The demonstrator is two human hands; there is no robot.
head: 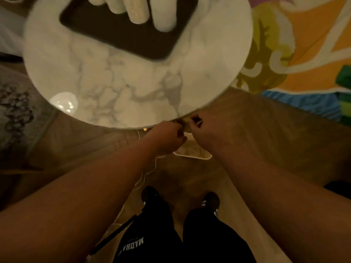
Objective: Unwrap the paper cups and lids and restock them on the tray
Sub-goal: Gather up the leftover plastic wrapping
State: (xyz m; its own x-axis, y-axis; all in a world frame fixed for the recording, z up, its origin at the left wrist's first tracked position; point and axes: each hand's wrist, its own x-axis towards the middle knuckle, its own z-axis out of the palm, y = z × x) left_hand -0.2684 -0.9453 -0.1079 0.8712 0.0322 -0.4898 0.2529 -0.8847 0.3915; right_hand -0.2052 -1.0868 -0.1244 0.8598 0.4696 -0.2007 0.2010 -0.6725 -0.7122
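A dark tray [114, 35] lies on the round marble table [133, 86], and several pale stacks of paper cups [138, 10] lie across its far part. A glossy clear round piece [63, 103], blurred, sits near the table's front left edge. My left hand [167, 137] and my right hand [202, 133] meet just below the table's near edge. Their fingers are curled and pinch a small crumpled scrap of wrapper [185, 125] between them. What the scrap is exactly is hard to tell.
A white bin [191, 151] with a liner stands on the wooden floor directly under my hands. A white cable [146, 169] trails on the floor by my feet. A colourful rug [303, 54] lies to the right and a grey patterned one [15, 111] to the left.
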